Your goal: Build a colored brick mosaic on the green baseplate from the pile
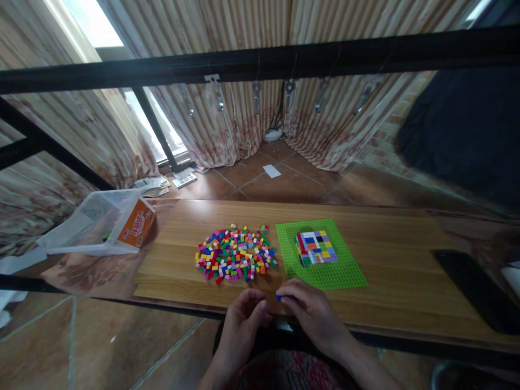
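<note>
Between the thumb and index finger of my right hand is a small blue building brick, held just in front of the green baseplate. My left hand is beside it, its fingers curled in towards the thumb; whether anything is inside them is hidden. On the baseplate stands a square block of many-coloured bricks, with red along its left side and lilac on its right. Left of the baseplate, a loose pile of small coloured bricks is spread over the wooden tabletop.
A clear plastic bin with an orange label stands at the left end. A dark phone-like slab lies at the right. Beyond the tabletop, a black metal bar with hanging hooks crosses the view before striped curtains.
</note>
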`<state>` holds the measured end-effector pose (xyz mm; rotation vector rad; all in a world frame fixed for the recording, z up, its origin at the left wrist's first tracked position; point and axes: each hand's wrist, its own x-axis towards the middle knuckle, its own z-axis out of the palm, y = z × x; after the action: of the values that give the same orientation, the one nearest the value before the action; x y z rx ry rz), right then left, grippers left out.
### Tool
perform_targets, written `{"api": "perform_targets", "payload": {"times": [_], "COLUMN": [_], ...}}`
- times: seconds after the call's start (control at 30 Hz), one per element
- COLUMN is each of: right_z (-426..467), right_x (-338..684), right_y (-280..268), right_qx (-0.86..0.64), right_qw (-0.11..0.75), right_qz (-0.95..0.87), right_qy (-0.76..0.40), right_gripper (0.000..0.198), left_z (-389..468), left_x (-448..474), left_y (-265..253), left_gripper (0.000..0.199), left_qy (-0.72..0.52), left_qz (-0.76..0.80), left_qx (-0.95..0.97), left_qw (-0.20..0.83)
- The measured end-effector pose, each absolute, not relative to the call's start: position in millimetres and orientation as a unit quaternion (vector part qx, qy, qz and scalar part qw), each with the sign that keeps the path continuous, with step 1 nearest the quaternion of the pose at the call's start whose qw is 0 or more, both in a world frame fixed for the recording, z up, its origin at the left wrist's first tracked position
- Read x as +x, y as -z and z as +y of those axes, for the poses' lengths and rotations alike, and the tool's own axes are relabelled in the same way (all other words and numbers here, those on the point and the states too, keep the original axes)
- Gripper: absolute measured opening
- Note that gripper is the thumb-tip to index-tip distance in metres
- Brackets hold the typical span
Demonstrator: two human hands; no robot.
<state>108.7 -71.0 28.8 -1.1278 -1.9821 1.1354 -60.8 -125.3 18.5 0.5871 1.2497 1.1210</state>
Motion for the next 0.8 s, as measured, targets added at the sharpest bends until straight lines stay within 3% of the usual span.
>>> {"api": "perform_targets", "payload": {"times": [0.17,0.33,0.5,0.8], "right_z": [-33.1,-4.4,0.6,-0.7], "right_x": [153.7,180.8,181.1,172.5], "right_y": [-12.5,-3.4,-2.2,3.0], "right_qx": [-0.52,-0.536,-0.542,-0.621], "right_qw": [0.368,0.358,0.347,0.416], "right_qz": [-0.741,-0.757,-0.756,-0.629], "right_qy": [-0.213,-0.11,-0.118,-0.213], "right_gripper": [0.02,0.023,0.021,0.022], "left_z": [-121.7,-116.4,-113.6,-114.7], "left_x": [-68.3,-72.1,-71.3,-73.0], "left_y": [-7.4,1.4,0.7,2.3], "left_gripper": [0.032,0.034,0.034,0.032], "left_qy": [-0.475,-0.468,-0.462,-0.458], "left_qz": [0.59,0.597,0.605,0.6], "left_qx": [0.276,0.279,0.275,0.29], "left_qw": [0.592,0.589,0.588,0.589]}}
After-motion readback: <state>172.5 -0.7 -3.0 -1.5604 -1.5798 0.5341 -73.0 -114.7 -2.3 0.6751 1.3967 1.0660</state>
